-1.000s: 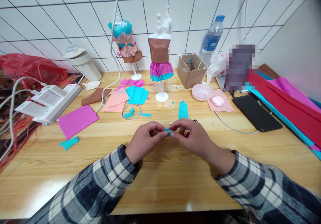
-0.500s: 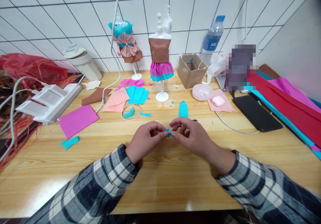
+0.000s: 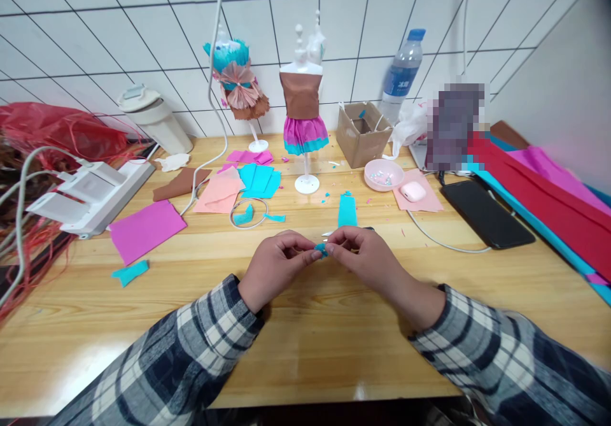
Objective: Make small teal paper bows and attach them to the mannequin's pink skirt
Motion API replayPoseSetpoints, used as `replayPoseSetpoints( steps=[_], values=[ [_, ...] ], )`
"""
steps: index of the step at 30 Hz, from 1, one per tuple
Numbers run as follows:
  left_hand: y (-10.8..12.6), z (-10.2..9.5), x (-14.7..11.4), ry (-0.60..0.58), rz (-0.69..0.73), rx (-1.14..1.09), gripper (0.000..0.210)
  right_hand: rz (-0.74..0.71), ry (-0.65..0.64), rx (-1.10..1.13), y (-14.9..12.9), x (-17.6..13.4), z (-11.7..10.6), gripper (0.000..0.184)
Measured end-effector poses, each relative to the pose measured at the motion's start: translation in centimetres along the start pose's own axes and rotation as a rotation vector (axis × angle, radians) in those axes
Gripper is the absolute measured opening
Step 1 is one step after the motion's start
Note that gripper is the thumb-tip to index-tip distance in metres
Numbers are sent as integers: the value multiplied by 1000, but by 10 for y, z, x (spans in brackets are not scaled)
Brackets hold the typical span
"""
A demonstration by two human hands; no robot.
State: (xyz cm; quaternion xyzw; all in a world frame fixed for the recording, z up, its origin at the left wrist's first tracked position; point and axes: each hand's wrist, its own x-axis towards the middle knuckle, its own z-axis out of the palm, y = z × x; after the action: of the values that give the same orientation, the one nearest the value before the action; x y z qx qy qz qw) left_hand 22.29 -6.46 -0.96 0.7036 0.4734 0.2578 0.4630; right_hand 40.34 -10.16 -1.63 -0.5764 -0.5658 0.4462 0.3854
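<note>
Between my two hands is a small piece of blue crepe paper, pinched at both ends just above the table. My left hand has thumb and forefinger closed on its left side. The thumb and fingers of my right hand press on its right side. Just beyond the right hand lies a blue paper strip, with the tips of a metal tool, perhaps scissors, partly hidden by that hand. Farther back stands a small dress form in a brown top and a magenta skirt with a blue hem.
Magenta paper, peach paper and blue sheets lie to the left, near a power strip. Behind are a cardboard box, a pink bowl and a water bottle. A black phone lies right.
My right thumb and fingers, slightly spread before, have closed on the blue paper. The left hand keeps its pinch. The whole view has shifted slightly.
</note>
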Motion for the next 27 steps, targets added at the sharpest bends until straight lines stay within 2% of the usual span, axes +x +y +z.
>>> replayPoseSetpoints(
  steps=[3, 6, 11, 19, 21, 24, 27],
  values=[
    [-1, 0, 0, 0, 18, 15, 18, 18, -33, 25, 0, 0, 0, 13],
    [-1, 0, 0, -6, 37, 62, 17, -27, -60, 19, -1, -1, 1, 12],
    [0, 1, -2, -5, 56, 98, 17, -64, -11, -89, -2, -2, 2, 9],
    [-4, 4, -2, 57, 98, 38, 15, 45, -45, 139, 2, 1, 3, 16],
    [-3, 2, -3, 104, 210, 91, 12, 39, -59, 198, 3, 1, 4, 19],
    [1, -5, -7, 227, 531, 260, 1, -52, -79, 213, 3, -2, 5, 25],
    [6, -14, -12, 295, 847, 407, 13, -237, -74, 126, 1, -6, 5, 32]
  ],
)
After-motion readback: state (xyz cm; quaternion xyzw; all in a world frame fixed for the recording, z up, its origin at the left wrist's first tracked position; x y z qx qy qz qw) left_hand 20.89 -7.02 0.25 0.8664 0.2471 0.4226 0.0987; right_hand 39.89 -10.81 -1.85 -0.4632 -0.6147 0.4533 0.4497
